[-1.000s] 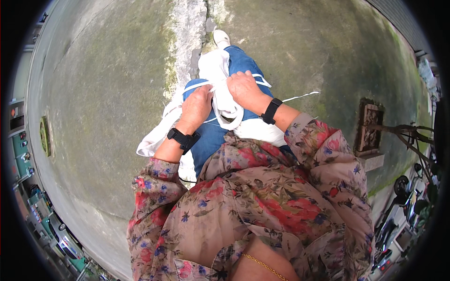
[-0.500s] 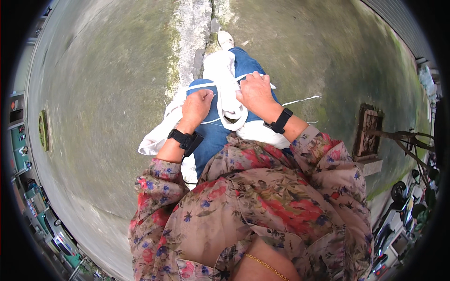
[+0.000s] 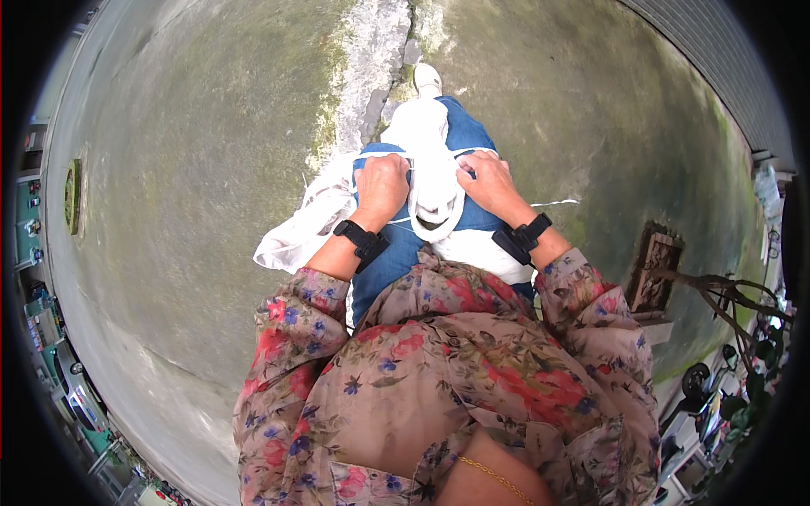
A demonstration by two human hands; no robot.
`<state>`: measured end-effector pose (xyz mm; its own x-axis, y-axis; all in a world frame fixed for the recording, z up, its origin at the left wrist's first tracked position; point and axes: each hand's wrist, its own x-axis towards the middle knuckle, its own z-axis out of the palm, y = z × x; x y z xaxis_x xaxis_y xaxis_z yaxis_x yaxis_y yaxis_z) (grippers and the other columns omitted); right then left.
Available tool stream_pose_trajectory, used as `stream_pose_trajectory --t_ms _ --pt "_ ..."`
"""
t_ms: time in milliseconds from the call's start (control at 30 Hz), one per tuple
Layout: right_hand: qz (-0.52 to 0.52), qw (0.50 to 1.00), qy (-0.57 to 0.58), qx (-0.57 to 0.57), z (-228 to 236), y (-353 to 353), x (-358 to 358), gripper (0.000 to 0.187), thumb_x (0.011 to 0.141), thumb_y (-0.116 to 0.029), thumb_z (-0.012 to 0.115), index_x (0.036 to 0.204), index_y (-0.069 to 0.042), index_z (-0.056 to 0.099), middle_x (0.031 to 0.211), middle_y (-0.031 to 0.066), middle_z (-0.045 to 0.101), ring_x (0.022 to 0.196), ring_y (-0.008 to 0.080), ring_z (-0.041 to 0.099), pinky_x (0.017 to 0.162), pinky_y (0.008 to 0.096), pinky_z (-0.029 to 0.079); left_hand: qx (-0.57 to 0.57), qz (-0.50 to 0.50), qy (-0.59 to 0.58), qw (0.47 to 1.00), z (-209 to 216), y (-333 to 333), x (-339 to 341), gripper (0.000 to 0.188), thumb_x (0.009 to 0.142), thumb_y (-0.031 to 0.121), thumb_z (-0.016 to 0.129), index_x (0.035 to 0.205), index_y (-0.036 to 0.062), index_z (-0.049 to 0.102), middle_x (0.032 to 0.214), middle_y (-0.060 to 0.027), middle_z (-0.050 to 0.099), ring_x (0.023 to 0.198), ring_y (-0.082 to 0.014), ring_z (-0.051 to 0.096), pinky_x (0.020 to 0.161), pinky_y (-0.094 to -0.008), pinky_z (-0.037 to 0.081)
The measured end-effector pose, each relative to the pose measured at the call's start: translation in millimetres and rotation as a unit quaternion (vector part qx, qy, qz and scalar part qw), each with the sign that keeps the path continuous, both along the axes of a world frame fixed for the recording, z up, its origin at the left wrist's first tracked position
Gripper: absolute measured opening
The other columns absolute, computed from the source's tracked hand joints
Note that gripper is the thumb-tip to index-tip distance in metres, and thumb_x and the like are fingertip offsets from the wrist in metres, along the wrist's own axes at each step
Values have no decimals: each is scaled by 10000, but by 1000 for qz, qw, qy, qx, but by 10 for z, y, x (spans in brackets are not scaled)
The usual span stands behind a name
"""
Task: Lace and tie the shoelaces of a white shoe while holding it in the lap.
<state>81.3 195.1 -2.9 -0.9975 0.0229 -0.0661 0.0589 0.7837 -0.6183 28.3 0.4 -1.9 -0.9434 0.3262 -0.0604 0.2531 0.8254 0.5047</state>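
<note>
A white cloth item with narrow ties (image 3: 428, 123) lies across my jeans-covered legs (image 3: 464, 125). I cannot make out its kind. Its middle part hangs in a rounded loop (image 3: 438, 231) between my hands. My left hand (image 3: 382, 187) is closed over the left knee, fingertips pressed on a white strip of the cloth. My right hand (image 3: 489, 180) is closed on the other side of the loop, thumb and forefinger pinched at a white tie beside the cloth. The exact grip is partly hidden under the fingers. A loose part of the cloth (image 3: 305, 226) spreads out past my left forearm.
Mossy concrete ground (image 3: 219, 169) surrounds me, with a crack running away ahead. At the right stand a brick-edged planter (image 3: 655, 270) and a bare branching plant (image 3: 721, 287). Parked vehicles show at the lower right and left rims.
The view has shifted, so legs and cloth appear farther right. My right hand has turned and drawn back slightly toward me along the tie; the left hand stays closed at the cloth.
</note>
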Motion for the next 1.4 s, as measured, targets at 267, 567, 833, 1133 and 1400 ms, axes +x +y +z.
stream_pose_trajectory --t_ms 267,567,833,1133,1400 --pt "-1 1000 -17 -5 45 -4 -23 202 749 -228 550 842 -62 619 878 90 583 914 268 512 784 412 367 -38 -44 36 998 67 123 12 157 782 199 575 718 65 624 712 -109 611 781 -279 533 646 -418 352" --pt "-36 994 73 -77 -37 -87 12 166 732 -135 589 836 -15 540 784 112 578 830 284 537 750 399 383 -82 -81 111 987 184 119 136 98 711 155 601 682 62 609 666 -81 591 785 -263 507 648 -406 335" --pt "-21 991 82 -106 35 -81 7 127 728 -69 578 778 -8 479 720 139 558 775 323 534 683 410 406 -145 -167 232 947 296 184 105 55 654 76 547 703 68 571 706 -72 564 793 -242 488 638 -383 313" --pt "128 985 89 79 63 -150 -142 77 639 -20 568 707 -20 605 717 134 584 764 294 539 680 384 445 67 -160 36 984 559 216 -237 44 750 91 626 757 49 614 797 -57 589 816 -214 518 721 -357 409" --pt "134 967 141 165 163 -164 -165 24 669 -57 569 664 -48 591 715 85 514 752 245 500 648 347 395 220 -56 -183 957 623 53 -324 169 843 115 569 985 24 570 724 7 578 616 -55 497 558 -217 413"
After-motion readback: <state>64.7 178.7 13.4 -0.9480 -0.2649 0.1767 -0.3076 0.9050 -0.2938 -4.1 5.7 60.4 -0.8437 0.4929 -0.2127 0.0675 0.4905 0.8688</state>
